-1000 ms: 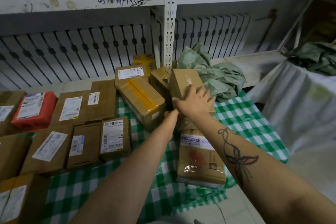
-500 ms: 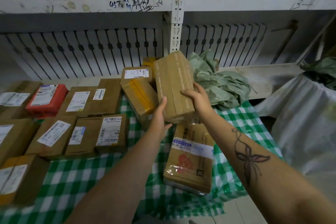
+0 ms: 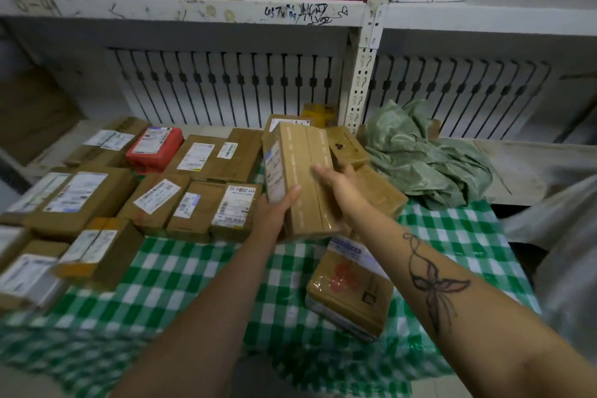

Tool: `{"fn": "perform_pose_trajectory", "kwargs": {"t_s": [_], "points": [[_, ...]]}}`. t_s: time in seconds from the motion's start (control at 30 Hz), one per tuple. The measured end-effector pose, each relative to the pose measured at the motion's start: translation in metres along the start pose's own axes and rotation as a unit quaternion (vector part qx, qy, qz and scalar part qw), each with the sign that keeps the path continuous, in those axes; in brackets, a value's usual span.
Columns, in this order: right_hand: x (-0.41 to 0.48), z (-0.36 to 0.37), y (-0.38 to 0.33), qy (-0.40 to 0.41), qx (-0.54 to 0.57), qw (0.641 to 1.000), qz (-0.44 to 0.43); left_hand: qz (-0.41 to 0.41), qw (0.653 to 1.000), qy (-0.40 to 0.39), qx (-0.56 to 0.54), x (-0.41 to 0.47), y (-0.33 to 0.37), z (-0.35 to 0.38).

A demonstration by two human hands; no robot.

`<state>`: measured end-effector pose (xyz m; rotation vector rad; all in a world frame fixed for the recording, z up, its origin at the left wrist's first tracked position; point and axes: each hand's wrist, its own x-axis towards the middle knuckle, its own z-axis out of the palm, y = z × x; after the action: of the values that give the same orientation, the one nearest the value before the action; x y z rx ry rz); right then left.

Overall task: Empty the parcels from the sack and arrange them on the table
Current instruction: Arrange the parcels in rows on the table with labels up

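A long brown parcel [image 3: 302, 178] is held tilted above the worktop [image 3: 181, 271], the left hand [image 3: 274, 212] clasping its lower left edge and the right hand [image 3: 339, 182] pressed against its right side. Labelled parcels [image 3: 193, 200] lie in rows to its left, and the crumpled green sack [image 3: 420, 155] sits behind on the right.

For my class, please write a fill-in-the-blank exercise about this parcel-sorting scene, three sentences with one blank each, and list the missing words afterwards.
1. The long brown box is held by ____ hands at once.
2. The table is covered by a cloth checked white and ____.
3. Among the brown parcels at the back lies one parcel coloured ____.

Missing words: both; green; red
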<state>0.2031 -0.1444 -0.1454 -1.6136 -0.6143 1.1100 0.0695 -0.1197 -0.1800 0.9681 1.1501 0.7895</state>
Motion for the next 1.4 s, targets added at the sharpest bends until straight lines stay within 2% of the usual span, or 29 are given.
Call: {"fn": "perform_pose_trajectory", "kwargs": {"t_s": [0.13, 0.2, 0.37, 0.5, 0.57, 0.63, 0.73, 0.83, 0.93, 1.1, 1.23, 1.4], "points": [[-0.007, 0.027, 0.003, -0.018, -0.137, 0.989, -0.047, 0.054, 0.998, 0.031, -0.021, -0.006, -0.001, -0.026], [-0.008, 0.038, 0.006, -0.028, -0.153, 0.987, -0.029, 0.055, 0.997, 0.037, -0.031, -0.007, 0.001, -0.043], [-0.016, 0.072, 0.02, -0.084, 0.017, 0.995, 0.048, 0.035, 0.997, 0.003, -0.069, -0.013, 0.004, -0.089], [-0.03, 0.105, 0.027, -0.121, 0.134, 0.982, 0.046, -0.032, 0.984, -0.084, -0.153, -0.022, 0.017, -0.122], [-0.038, 0.124, 0.031, -0.152, 0.152, 0.975, 0.047, -0.059, 0.978, -0.112, -0.167, -0.024, 0.019, -0.144], [-0.047, 0.142, 0.032, -0.162, 0.135, 0.975, 0.075, -0.075, 0.976, -0.123, -0.162, -0.026, 0.021, -0.164], [-0.058, 0.167, 0.033, -0.162, 0.048, 0.976, 0.135, -0.083, 0.98, -0.102, -0.147, -0.028, 0.016, -0.196], [-0.058, 0.187, 0.038, -0.185, -0.023, 0.971, 0.153, -0.105, 0.98, -0.078, -0.148, -0.029, 0.007, -0.223], [-0.058, 0.203, 0.049, -0.197, -0.076, 0.961, 0.181, -0.123, 0.987, -0.045, -0.096, -0.033, 0.002, -0.245], [-0.061, 0.233, 0.063, -0.192, -0.088, 0.954, 0.215, -0.146, 0.989, 0.005, -0.032, -0.035, 0.0, -0.269], [-0.06, 0.252, 0.068, -0.19, -0.095, 0.953, 0.218, -0.113, 0.988, 0.064, 0.08, -0.028, -0.006, -0.288], [-0.059, 0.275, 0.073, -0.187, -0.144, 0.949, 0.211, -0.075, 0.97, 0.106, 0.205, -0.024, -0.012, -0.309]]}}
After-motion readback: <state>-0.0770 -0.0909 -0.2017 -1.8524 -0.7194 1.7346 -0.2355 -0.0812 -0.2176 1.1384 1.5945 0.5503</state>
